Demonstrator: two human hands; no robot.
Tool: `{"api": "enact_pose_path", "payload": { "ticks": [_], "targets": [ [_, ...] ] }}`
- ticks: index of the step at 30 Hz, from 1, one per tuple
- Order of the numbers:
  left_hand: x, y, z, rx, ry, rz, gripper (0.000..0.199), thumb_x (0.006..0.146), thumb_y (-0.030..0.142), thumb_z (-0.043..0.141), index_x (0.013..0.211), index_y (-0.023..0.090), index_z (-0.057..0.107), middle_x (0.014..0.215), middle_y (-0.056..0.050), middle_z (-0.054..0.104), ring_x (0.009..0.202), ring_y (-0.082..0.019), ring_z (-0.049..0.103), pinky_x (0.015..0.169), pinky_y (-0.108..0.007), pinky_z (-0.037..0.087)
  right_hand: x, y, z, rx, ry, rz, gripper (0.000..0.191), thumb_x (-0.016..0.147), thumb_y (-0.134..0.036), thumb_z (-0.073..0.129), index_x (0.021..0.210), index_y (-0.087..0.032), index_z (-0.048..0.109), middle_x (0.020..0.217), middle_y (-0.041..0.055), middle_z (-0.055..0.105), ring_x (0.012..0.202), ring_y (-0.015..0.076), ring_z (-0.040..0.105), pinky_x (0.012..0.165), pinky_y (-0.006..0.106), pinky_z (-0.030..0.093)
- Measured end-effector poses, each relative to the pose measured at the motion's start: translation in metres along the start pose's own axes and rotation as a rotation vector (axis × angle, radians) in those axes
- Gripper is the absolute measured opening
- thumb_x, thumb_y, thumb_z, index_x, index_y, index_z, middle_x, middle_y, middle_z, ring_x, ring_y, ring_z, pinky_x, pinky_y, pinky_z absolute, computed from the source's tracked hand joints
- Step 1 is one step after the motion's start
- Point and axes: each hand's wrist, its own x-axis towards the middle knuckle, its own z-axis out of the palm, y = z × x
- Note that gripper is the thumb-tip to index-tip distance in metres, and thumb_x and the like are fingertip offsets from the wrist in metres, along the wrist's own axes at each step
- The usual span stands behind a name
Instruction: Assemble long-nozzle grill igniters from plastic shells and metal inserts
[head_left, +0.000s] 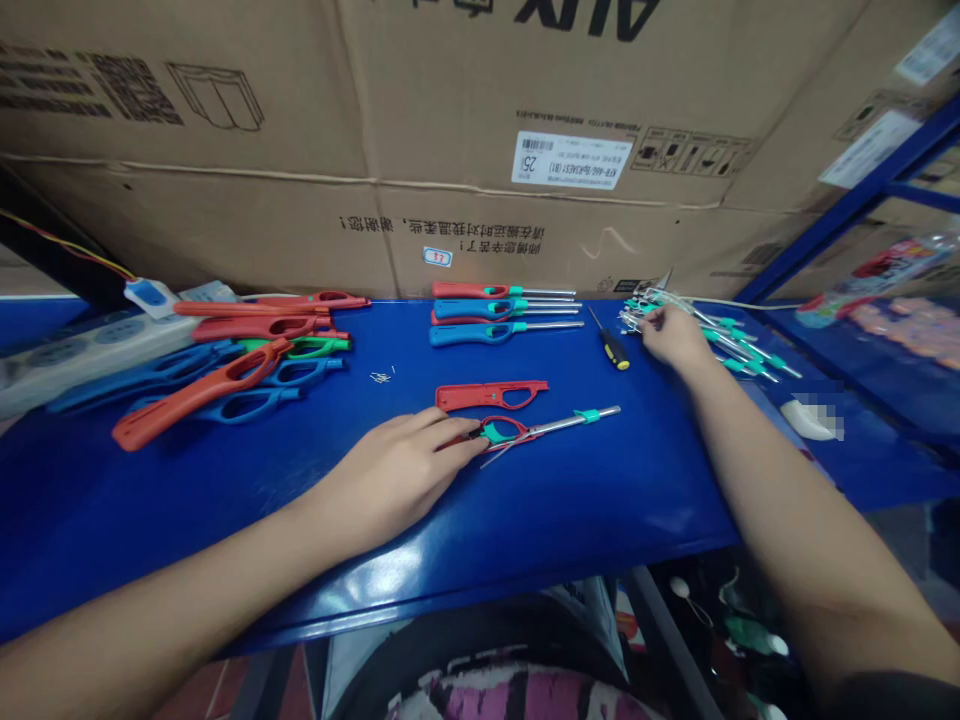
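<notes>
My left hand (409,465) has its fingers closed over the handle of a red long-nosed lighter (529,433), which lies half-assembled on the blue table. Green parts and a metal tube with a green collar show in it. Just behind lies a red handle half (491,395). At the right, my right hand (671,335) pinches at a pile of metal tubes with green parts and thin wires (739,345); what sits between its fingertips is too small to make out. A black and yellow screwdriver (613,348) lies beside this hand.
Assembled red and blue lighters (472,312) lie in a row at the back. Several coloured handle shells (247,365) are piled left, by a power strip (90,350). Small screws (381,377) lie between. A large cardboard box (450,200) walls off the back.
</notes>
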Motion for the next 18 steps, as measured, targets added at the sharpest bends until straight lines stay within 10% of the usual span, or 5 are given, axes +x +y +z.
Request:
{"api": "enact_pose_path", "payload": {
  "ticks": [18],
  "targets": [
    [-0.0010,-0.0008,0.0019,-0.020,-0.007,-0.004,0.035,0.101,0.019,0.046,0.130,0.021,0.066,0.129,-0.008,0.069,0.110,-0.028,0.066,0.088,-0.045,0.061,-0.0087,-0.0089,-0.0061,-0.031,0.085,-0.204,0.018,0.083,-0.028,0.055,0.088,-0.018,0.070,0.111,0.0154,0.070,0.105,0.0320,0.063,0.092,0.042,0.048]
  ]
}}
